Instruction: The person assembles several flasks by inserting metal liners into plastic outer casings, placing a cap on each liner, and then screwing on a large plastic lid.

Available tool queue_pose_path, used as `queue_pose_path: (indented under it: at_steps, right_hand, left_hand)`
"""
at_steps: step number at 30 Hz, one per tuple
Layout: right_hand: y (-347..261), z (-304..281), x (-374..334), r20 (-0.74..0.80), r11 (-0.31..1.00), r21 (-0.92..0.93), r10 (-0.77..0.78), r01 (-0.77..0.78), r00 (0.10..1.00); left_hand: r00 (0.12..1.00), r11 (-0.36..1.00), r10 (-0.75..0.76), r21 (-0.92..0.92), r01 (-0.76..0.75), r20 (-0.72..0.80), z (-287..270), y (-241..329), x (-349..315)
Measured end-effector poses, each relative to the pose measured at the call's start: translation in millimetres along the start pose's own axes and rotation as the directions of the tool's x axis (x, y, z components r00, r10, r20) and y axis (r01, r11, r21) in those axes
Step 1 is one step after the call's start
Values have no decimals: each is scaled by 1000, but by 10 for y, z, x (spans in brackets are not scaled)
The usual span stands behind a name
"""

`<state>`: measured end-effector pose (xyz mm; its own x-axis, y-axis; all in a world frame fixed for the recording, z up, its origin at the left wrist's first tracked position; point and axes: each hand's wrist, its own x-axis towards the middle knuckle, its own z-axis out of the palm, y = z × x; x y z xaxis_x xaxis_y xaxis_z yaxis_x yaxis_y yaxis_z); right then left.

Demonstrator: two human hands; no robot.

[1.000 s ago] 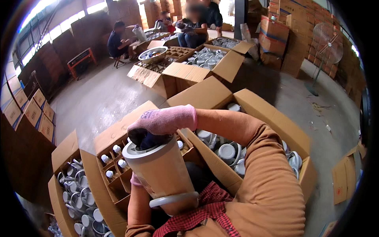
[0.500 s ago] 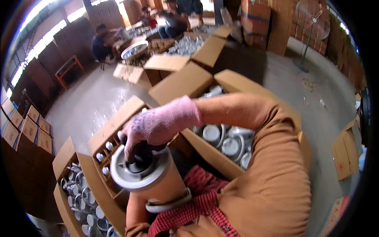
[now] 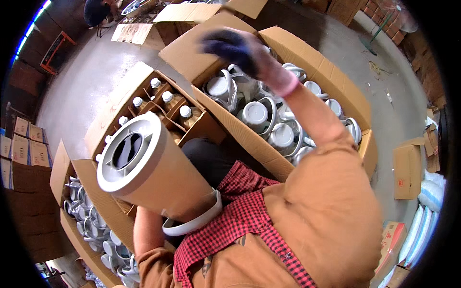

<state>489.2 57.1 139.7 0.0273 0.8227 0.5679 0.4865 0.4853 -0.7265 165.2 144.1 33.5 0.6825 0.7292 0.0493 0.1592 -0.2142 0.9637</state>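
Note:
A beige cylindrical casing (image 3: 165, 180) leans across my lap, with a pale grey ring (image 3: 106, 174) at its upper end and a grey band-like handle (image 3: 194, 218) at its lower end. Dark blue material (image 3: 127, 151) shows inside the ring's opening; whether it is a gloved hand I cannot tell. My left forearm (image 3: 148, 230) runs up behind the casing, its hand hidden. Away from the casing, my right hand (image 3: 240, 55), in a pink glove with a dark blue palm, is raised over a carton of pale lids, blurred, its fingers stretched leftward and apparently holding nothing.
The open carton (image 3: 331, 67) at right holds grey-white lids with looped handles. A divided carton (image 3: 206, 127) ahead of my lap holds white-capped bottles (image 3: 168, 97). Another carton (image 3: 103, 204) of pale handled parts stands at left. Farther off, a person (image 3: 96, 12) sits near more cartons.
My right hand has left the casing's ring and swung away, far and to the right, over the lid carton. The view has tilted downward, and the casing appears lower and more tilted.

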Motion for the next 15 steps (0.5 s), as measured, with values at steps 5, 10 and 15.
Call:
queue_pose_path:
  at_steps: [5,10,15]
  right_hand:
    - [1663,-259,-1622,-268,395,-854,222,-338,937]
    - [1940,-437,-1554,-190,405,790,875,-459,446]
    - [581,1004,-346,117,768,480,422,-423,899]
  left_hand:
    - [994,986,112,123,-110,-4,-42,-77,635]
    - [982,958,139,232,-166,128,213,-258,1056]
    - [982,931,128,324,-168,142,143,-340,901]
